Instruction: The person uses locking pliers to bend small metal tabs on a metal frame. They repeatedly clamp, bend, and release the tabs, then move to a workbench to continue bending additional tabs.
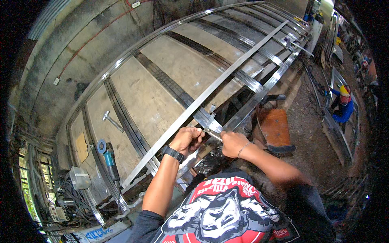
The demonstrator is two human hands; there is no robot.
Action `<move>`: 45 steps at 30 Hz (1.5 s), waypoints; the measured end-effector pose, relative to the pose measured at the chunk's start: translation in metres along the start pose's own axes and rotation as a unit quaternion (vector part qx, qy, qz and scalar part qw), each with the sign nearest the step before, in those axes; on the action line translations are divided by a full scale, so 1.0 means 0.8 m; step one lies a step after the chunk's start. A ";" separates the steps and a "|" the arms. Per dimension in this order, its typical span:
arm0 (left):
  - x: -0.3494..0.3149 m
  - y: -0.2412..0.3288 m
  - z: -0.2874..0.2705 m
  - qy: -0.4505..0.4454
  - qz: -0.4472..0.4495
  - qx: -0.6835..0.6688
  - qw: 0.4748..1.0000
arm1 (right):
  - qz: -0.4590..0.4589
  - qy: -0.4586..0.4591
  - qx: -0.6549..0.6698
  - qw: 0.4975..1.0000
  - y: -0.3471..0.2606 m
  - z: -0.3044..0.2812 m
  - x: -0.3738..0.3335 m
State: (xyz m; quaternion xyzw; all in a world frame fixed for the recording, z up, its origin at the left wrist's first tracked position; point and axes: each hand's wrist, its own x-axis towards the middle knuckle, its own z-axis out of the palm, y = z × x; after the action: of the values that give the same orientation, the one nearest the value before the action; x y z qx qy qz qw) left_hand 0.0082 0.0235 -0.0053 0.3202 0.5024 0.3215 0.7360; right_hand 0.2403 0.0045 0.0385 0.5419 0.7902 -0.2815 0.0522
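Observation:
My right hand [234, 144] is wrapped round the end of a slim metal hand tool [213, 134]; its exact kind does not show. The tool's far end points left, toward the fingers of my left hand [187, 139]. Those fingers are curled, thumb and forefinger together at something small and pale that I cannot make out. Both hands are above the near edge of a large metal frame [159, 79]. Just beyond them, a small metal bracket [211, 114] stands on one of its rails. A long pale metal bar [222, 78] lies slantwise across the frame, beyond my left hand.
On the left of the frame's panels lie a hammer [112, 121], a teal angle grinder [110, 160] and a cardboard piece [81, 146]. A clear plastic box [80, 178] and cables are at lower left. An orange-brown chair [274, 128] stands right; farther off, a person in blue [343, 106] crouches.

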 end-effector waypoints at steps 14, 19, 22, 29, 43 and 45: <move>-0.028 0.068 -0.051 -0.098 0.052 -0.175 0.978 | -0.011 0.033 0.106 0.994 0.040 -0.034 0.000; -0.030 0.069 -0.054 -0.118 0.072 -0.219 0.966 | -0.023 0.043 0.127 0.991 0.029 -0.023 -0.007; -0.033 0.073 -0.046 -0.110 0.081 -0.221 0.966 | -0.022 0.049 0.142 0.988 0.028 -0.021 -0.008; -0.034 0.070 -0.037 -0.116 0.092 -0.209 0.967 | -0.041 0.082 0.168 0.981 0.025 -0.024 -0.009; -0.041 0.067 0.000 -0.063 0.182 -0.140 0.971 | -0.042 0.147 0.007 0.988 -0.041 -0.082 -0.017; -0.041 0.069 0.001 -0.050 0.186 -0.136 0.972 | -0.041 0.153 0.005 0.987 -0.042 -0.084 -0.020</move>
State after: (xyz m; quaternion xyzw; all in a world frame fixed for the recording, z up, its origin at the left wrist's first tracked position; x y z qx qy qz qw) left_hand -0.0090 0.0295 0.0560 0.3204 0.3483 0.5016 0.7242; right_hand 0.2317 0.0163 0.1141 0.5456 0.8091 -0.2018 -0.0837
